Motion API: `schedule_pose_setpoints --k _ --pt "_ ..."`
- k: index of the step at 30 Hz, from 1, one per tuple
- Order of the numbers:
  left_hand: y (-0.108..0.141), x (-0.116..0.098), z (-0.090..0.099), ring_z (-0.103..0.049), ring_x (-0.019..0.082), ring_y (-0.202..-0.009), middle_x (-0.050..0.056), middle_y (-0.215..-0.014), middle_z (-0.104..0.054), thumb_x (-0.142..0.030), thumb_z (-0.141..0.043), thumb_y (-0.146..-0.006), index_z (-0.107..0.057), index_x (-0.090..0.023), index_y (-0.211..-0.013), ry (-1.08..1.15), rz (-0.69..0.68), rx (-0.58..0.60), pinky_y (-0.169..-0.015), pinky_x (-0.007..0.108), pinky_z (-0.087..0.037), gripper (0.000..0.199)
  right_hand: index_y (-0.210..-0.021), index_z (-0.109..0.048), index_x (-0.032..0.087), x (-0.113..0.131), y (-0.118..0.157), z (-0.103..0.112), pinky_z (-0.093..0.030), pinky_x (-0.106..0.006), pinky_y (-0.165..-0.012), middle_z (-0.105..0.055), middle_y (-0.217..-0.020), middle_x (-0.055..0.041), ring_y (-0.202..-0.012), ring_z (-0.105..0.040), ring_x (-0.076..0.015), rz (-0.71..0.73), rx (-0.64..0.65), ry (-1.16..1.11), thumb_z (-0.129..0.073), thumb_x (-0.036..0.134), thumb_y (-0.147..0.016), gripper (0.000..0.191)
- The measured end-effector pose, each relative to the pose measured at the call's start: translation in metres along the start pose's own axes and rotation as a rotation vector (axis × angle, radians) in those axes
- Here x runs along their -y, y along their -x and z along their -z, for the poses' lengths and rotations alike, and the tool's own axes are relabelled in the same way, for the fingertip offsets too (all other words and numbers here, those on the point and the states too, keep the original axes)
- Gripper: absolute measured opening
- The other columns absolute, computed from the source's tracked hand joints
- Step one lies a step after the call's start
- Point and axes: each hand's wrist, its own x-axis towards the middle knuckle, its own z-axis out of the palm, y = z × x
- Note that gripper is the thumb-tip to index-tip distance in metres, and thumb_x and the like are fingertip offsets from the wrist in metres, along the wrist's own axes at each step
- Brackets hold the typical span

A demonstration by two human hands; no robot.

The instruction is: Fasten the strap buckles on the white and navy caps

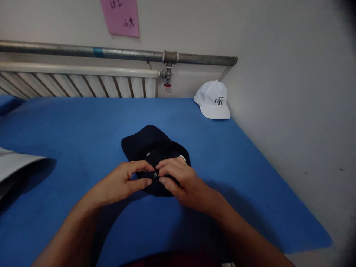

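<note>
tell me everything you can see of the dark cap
The dark cap looks like fabric, navy or black, with a curved brim, small white patches inside and a metal-looking buckle. Its inside shows, the brim pointing away and leftward, over the blue surface. The left hand and right hand hold it at the buckle.

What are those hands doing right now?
Left hand: closed, holding the dark cap beside its buckle.
Right hand: closed, pinching the same cap on the buckle's other side.

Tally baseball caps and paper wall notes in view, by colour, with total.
Dark fabric baseball cap: 1
White fabric baseball cap: 1
Pink rectangular paper note: 1
Total: 3
</note>
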Motion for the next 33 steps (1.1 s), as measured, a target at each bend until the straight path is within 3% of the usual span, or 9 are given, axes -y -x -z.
schedule_pose_setpoints --k 4,9,15,20,24,33 --pt "0.0 0.002 0.0 -0.06 0.016 -0.079 0.0 -0.09 -0.067 -0.032 -0.055 -0.088 -0.064 -0.021 -0.104 -0.151 0.025 0.102 -0.071 0.028 -0.045 0.021 -0.091 -0.057 0.019 0.001 -0.001 0.006 -0.038 -0.035 -0.097 -0.066 -0.108 -0.0051 -0.107 -0.06 -0.0166 -0.011 0.074 -0.024 -0.052 0.009 -0.092 0.011" --pt "-0.005 0.008 -0.006 -0.05 0.011 -0.058 -0.003 -0.068 -0.058 -0.023 -0.049 -0.085 -0.061 -0.018 -0.083 -0.207 0.053 0.217 -0.055 0.024 -0.038 0.013 -0.091 -0.057 0.018 0.004 -0.002 0.006 -0.039 -0.035 -0.096 -0.065 -0.103 -0.0049 -0.104 -0.059 -0.0173 -0.003 0.218 -0.01 -0.051 0.012 -0.094 0.009" --pt "-0.008 0.006 -0.014 -0.052 0.013 -0.064 -0.002 -0.076 -0.061 -0.022 -0.048 -0.084 -0.061 -0.019 -0.089 -0.164 0.092 0.098 -0.059 0.026 -0.04 0.015 -0.094 -0.059 0.017 0.002 -0.002 0.005 -0.041 -0.034 -0.096 -0.063 -0.111 -0.0075 -0.108 -0.057 -0.0171 -0.017 0.253 0.027 -0.052 0.011 -0.093 0.009" --pt "-0.013 0.005 -0.013 -0.054 0.015 -0.075 0.0 -0.083 -0.062 -0.02 -0.052 -0.081 -0.065 -0.02 -0.094 0.174 0.205 0.007 -0.067 0.028 -0.042 0.019 -0.09 -0.058 0.018 0.001 -0.001 0.003 -0.044 -0.035 -0.093 -0.064 -0.108 -0.0068 -0.105 -0.058 -0.017 -0.025 0.211 0.049 -0.052 0.01 -0.091 0.009" --pt "-0.017 0.006 -0.012 -0.058 0.018 -0.091 0.002 -0.092 -0.068 -0.023 -0.06 -0.079 -0.071 -0.021 -0.093 0.454 0.249 -0.181 -0.083 0.033 -0.044 0.018 -0.084 -0.057 0.018 0.0 0.0 -0.003 -0.047 -0.038 -0.091 -0.065 -0.108 -0.0088 -0.103 -0.06 -0.0195 -0.058 0.13 0.09 -0.052 0.009 -0.088 0.01" --pt "-0.025 0.007 -0.023 -0.055 0.013 -0.077 -0.002 -0.077 -0.062 -0.02 -0.071 -0.066 -0.069 -0.018 -0.082 0.638 0.27 -0.325 -0.074 0.029 -0.042 0.016 -0.077 -0.054 0.017 -0.012 0.0 -0.017 -0.05 -0.039 -0.089 -0.065 -0.102 -0.0106 -0.098 -0.062 -0.0212 -0.038 -0.04 0.095 -0.056 0.011 -0.086 0.011"
